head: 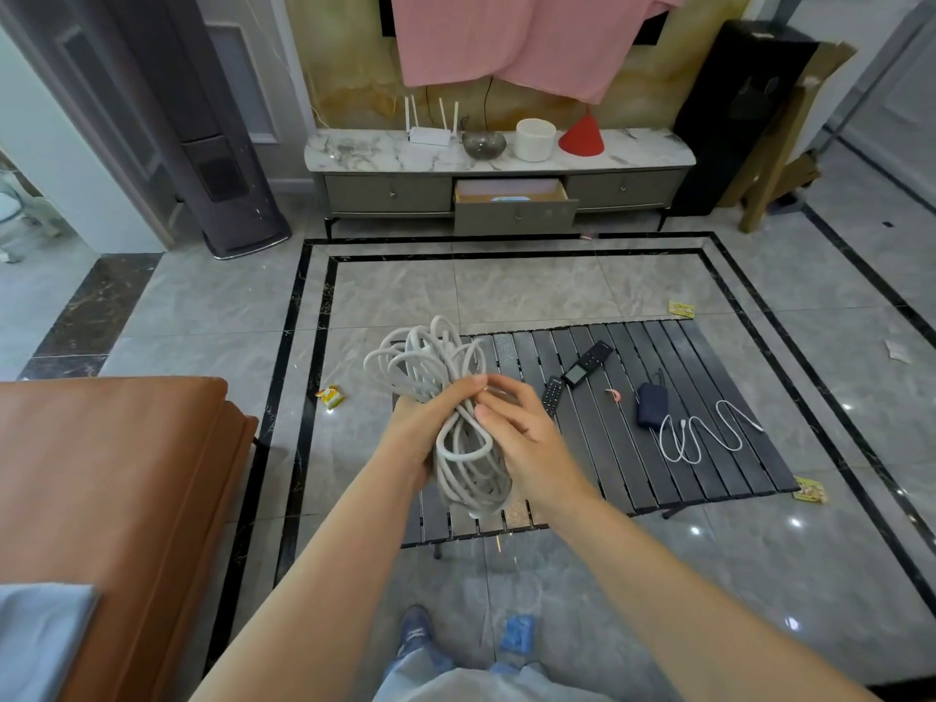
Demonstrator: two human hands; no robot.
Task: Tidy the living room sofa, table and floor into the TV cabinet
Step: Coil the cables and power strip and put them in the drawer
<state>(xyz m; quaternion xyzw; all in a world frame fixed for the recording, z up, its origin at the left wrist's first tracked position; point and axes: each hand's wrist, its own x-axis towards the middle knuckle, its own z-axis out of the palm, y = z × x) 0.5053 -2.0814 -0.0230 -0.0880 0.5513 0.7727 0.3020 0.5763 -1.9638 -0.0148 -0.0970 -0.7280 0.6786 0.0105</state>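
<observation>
A bundle of grey-white cable (430, 362) is gripped at its middle by my left hand (430, 418), loops sticking out above and below. My right hand (527, 433) rests against the bundle's right side with fingers on the loops. Below them stands a low black slatted table (709, 357) holding two remotes (587, 364), a dark blue power bank (651, 405) and a thin white cable (704, 433). The TV cabinet (385, 192) stands at the far wall, its middle drawer (514, 212) pulled open.
A brown sofa (111, 478) fills the left, a blue cloth (40, 635) on it. Snack wrappers lie on the floor: (330, 396), (681, 309), (810, 489). A router (429, 134), bowls and a red cone (582, 136) sit on the cabinet top.
</observation>
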